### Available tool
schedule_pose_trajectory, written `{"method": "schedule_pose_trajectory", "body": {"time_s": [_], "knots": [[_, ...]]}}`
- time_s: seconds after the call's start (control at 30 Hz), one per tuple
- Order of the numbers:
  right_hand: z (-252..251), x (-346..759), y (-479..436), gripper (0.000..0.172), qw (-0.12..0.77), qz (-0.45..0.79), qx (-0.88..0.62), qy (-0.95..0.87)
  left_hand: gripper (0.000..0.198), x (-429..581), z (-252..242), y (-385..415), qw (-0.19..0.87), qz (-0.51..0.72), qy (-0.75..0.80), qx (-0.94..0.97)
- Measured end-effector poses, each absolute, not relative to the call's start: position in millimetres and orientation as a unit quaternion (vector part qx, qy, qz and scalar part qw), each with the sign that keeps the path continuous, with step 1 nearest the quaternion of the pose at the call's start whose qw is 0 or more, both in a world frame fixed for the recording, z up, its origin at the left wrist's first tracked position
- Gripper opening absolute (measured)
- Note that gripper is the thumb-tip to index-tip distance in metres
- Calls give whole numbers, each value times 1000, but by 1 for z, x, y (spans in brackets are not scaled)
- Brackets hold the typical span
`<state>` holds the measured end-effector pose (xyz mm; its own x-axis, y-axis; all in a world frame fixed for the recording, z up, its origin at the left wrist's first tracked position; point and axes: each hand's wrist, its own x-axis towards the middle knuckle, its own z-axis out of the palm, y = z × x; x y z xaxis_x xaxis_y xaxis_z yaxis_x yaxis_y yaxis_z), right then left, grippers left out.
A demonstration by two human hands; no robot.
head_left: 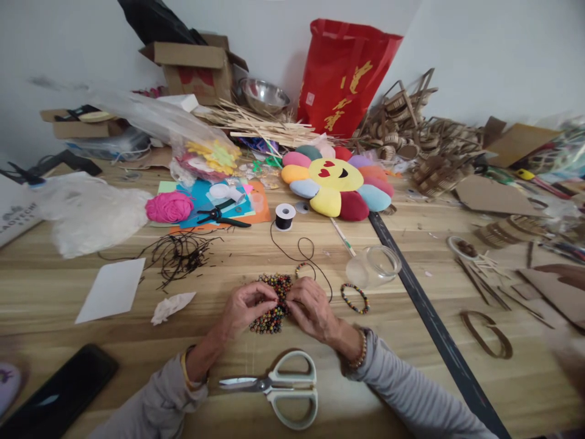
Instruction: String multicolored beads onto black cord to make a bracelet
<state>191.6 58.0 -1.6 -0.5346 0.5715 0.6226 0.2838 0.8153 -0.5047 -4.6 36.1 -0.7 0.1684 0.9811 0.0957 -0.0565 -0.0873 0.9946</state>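
Over a loose pile of small multicoloured beads (269, 322), both hands work close together. My left hand (244, 306) is closed in a pinch, with what looks like a small reddish bead at its fingertips. Thumb and finger of my right hand (313, 310) pinch the black cord, whose end is mostly hidden. A short run of strung beads (299, 268) shows on the cord just beyond the right hand. That black cord (311, 242) loops back to a white spool (286, 213). A finished-looking bead bracelet (355, 298) lies right of my right hand.
Scissors (278, 387) lie in front of me, a phone (59, 393) at lower left. A clear jar (375, 266) lies to the right. Black cord scraps (180, 253), pliers (223, 217) and a flower cushion (336, 177) are farther back. Another person's hand (564, 274) is at far right.
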Motion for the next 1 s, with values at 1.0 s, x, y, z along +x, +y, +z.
{"method": "schedule_pose_trajectory", "body": {"time_s": [1.0], "knots": [[-2,190,53,16,417,167,-184,-874,24,0,-1,33,539,471,406,569]]}}
